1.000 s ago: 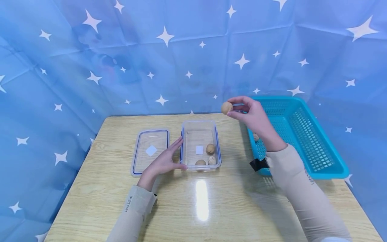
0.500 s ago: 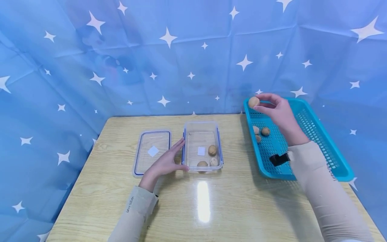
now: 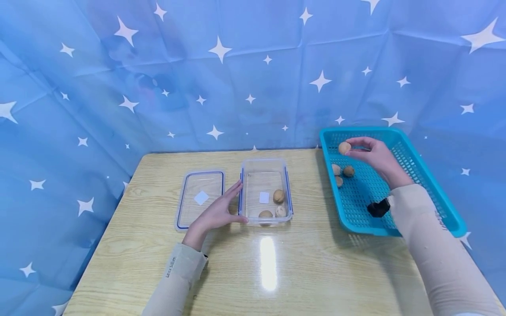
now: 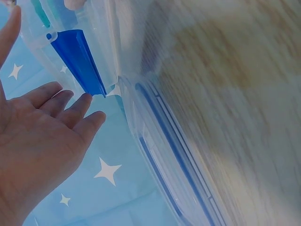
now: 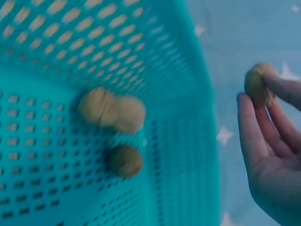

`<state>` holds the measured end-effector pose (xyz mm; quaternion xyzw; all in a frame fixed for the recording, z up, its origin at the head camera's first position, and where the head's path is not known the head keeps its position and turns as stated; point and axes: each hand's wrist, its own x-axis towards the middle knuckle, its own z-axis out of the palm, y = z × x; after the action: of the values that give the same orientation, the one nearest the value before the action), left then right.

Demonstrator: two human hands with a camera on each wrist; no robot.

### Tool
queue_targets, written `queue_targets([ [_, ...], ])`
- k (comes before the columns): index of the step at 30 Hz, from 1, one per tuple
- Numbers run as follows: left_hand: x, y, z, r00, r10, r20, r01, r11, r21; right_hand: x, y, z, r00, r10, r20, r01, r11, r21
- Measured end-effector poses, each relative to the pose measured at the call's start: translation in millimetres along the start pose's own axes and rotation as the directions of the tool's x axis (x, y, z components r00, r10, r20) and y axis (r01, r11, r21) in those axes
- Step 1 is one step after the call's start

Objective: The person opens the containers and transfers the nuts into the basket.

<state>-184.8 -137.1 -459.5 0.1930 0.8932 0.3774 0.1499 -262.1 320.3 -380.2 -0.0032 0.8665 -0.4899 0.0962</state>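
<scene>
My right hand pinches a walnut between thumb and fingers over the far left part of the teal basket. The right wrist view shows the same walnut at the fingertips, with three other walnuts lying on the basket floor. My left hand rests with spread, fairly straight fingers at the left side of the clear plastic container. Inside that container, three walnuts sit near its front right corner. In the left wrist view, fingertips are close to the container's blue clip.
The container's clear lid, with a blue seal, lies flat on the wooden table left of the container. Behind the table hangs a blue curtain with white stars.
My right hand has carried the walnut rightward from between container and basket, then lowered it over the basket. My left hand stays at the container.
</scene>
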Motion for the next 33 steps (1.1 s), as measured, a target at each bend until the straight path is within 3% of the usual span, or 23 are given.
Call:
queue_targets([
  [6,1.0,-0.6,2.9,1.000,0.005,0.006,-0.005,1.000,-0.002,5,32,-9,0.985,0.075,0.155,-0.063,0.995,-0.083],
  [12,1.2,-1.2,3.6,1.000,0.005,0.006,-0.005,1.000,0.001,6,59,-11,0.964,0.103,0.246,-0.090,0.994,-0.064],
  [21,0.8,0.8,1.7,1.000,0.017,0.006,-0.017,1.000,0.000,10,74,-9,0.945,0.096,0.313,-0.056,0.989,-0.134],
  [33,2.8,-2.4,0.8,1.000,0.008,-0.001,-0.008,1.000,0.002,16,83,-4,0.951,0.089,0.297,-0.006,0.963,-0.270],
])
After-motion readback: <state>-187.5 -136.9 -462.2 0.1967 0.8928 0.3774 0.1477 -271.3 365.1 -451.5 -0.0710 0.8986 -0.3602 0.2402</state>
